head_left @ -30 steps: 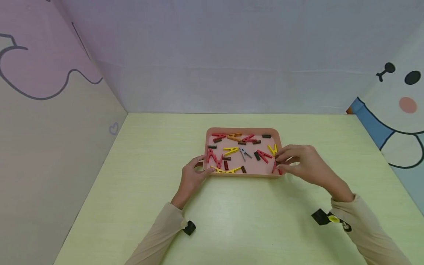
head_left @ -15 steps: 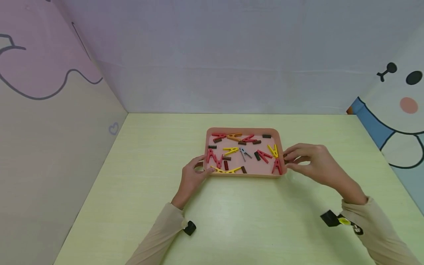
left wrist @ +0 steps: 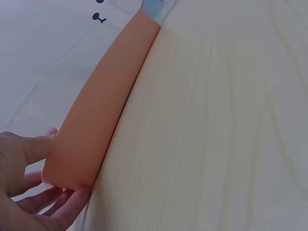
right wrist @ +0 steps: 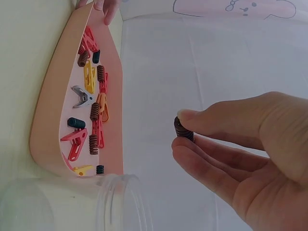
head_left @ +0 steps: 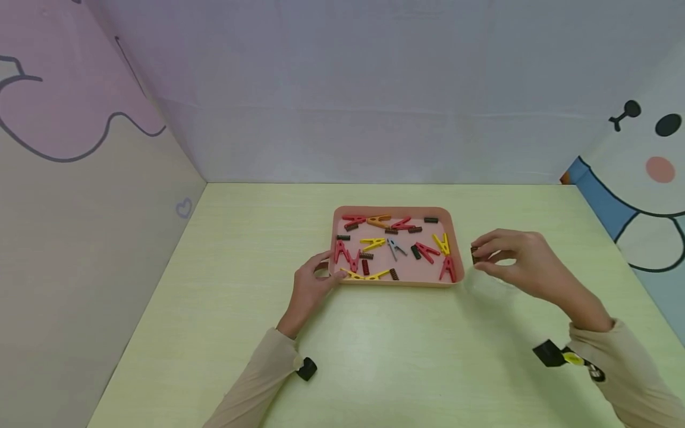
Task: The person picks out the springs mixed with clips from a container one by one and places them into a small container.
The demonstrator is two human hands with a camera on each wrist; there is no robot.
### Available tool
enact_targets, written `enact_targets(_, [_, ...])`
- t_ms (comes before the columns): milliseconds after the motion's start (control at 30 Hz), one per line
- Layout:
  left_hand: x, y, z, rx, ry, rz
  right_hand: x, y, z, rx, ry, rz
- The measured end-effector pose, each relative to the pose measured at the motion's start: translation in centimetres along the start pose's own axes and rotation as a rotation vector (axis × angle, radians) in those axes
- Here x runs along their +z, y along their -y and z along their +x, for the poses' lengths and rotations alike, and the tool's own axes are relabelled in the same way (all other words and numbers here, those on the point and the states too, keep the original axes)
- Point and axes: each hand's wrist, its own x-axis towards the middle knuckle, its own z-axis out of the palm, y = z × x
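A pink tray point(head_left: 396, 283) holds several plastic clips, such as the grey clip point(head_left: 395, 246) and the yellow clip point(head_left: 373, 243), mixed with small dark coil springs point(head_left: 365, 267). My left hand point(head_left: 313, 285) grips its near left corner, thumb over the rim; in the left wrist view the fingers curl under the tray's end wall point(left wrist: 96, 106). To the right of the tray, my right hand point(head_left: 519, 255) pinches one dark brown spring point(right wrist: 184, 131) between thumb and fingertips. Below that hand is a clear plastic jar point(right wrist: 115, 202), faint in the head view.
The pale wooden table point(head_left: 374, 356) runs back to a plain wall point(head_left: 342, 119). A side wall with a cartoon drawing point(head_left: 658, 169) stands at the right, another wall point(head_left: 80, 238) at the left.
My right hand has moved right, out of the tray and past its right edge, carrying the spring. The left hand and the tray have stayed in place.
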Motion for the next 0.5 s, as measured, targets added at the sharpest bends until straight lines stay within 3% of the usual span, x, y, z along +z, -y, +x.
enact_targets(500, [-0.2, -0.3, -0.2, 0.018, 0.002, -0.008, -0.5, -1.2, -0.9, 0.009, -0.026, -0.015])
